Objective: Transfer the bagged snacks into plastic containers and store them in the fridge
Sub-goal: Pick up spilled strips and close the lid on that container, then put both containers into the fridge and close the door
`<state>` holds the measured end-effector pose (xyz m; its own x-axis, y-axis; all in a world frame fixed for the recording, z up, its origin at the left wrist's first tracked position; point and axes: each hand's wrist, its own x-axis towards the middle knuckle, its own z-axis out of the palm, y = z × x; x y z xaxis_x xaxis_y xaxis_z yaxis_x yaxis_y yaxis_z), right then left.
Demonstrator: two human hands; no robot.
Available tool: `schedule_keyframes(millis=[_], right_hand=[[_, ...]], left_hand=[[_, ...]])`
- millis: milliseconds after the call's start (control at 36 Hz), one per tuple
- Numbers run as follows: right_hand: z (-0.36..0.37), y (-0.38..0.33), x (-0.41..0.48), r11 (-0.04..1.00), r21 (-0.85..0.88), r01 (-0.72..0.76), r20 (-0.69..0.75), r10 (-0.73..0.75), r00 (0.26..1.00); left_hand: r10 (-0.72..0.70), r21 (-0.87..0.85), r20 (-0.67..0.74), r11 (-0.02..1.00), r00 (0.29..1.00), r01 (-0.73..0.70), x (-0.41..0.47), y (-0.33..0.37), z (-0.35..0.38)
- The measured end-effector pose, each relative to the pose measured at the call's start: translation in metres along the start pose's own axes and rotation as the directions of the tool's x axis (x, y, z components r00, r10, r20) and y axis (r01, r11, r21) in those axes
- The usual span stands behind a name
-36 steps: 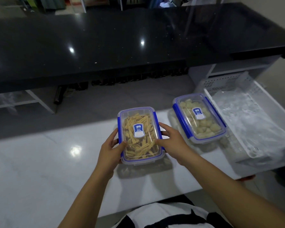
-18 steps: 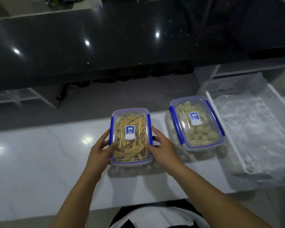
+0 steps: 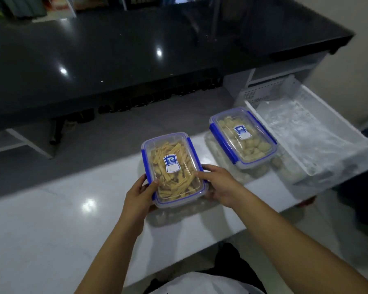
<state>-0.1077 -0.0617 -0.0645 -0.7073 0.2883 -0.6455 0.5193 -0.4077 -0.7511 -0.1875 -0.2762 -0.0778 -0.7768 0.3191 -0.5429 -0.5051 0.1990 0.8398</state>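
both hands are on the container of yellow sticks (image 3: pixel 173 168), down near its close end. the left hand (image 3: pixel 139 195) grips the left long side with the thumb up on the lid edge, and the right hand (image 3: pixel 220 185) does the same on the right side, thumb on the lid and fingers curled around the wall. the lid is on and its blue clips are down. can't tell if it's resting on the white tabletop (image 3: pixel 51 230) or lifted just off it, the surface is too shiny.

the second container (image 3: pixel 243 137), full of pale round pieces and also lidded, sits on the tabletop to the right, apart from the first. just beside that is a white basket (image 3: pixel 261 96) with a clear plastic bag (image 3: pixel 302 132) in it. a black counter (image 3: pixel 136 49) runs across the back.
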Motion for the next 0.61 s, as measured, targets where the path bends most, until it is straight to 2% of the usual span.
schedule_keyframes(millis=[83,139,194,278,361,472,611], right_hand=[[0.016,0.012,-0.018,0.997,0.021,0.075,-0.075,-0.073,0.994],[0.026,0.021,-0.036,0.985,0.122,0.119,-0.096,-0.108,0.989],[0.031,0.032,-0.061,0.962,0.214,0.169,-0.136,-0.142,0.98],[0.03,0.051,-0.109,0.926,0.263,0.269,-0.265,-0.199,0.944],[0.016,0.071,-0.159,0.879,0.299,0.371,-0.375,-0.249,0.893],[-0.012,0.105,-0.225,0.794,0.368,0.483,-0.542,-0.238,0.806],[-0.051,0.145,-0.293,0.73,0.345,0.59,-0.713,-0.205,0.67]], left_hand=[[0.016,0.015,0.119,1.0,0.993,-0.018,-0.002,0.003,-0.01],[0.049,0.026,0.19,0.998,0.981,-0.054,-0.007,0.007,-0.016],[0.084,0.02,0.268,0.995,0.96,-0.093,-0.017,0.012,-0.019],[0.123,-0.001,0.399,0.991,0.909,-0.133,-0.037,0.023,-0.013],[0.131,0.007,0.538,0.987,0.832,-0.16,-0.057,0.034,0.01],[0.067,0.071,0.724,0.983,0.687,-0.171,-0.089,0.029,0.062],[-0.035,0.154,0.847,0.971,0.53,-0.183,-0.129,0.0,0.134]])
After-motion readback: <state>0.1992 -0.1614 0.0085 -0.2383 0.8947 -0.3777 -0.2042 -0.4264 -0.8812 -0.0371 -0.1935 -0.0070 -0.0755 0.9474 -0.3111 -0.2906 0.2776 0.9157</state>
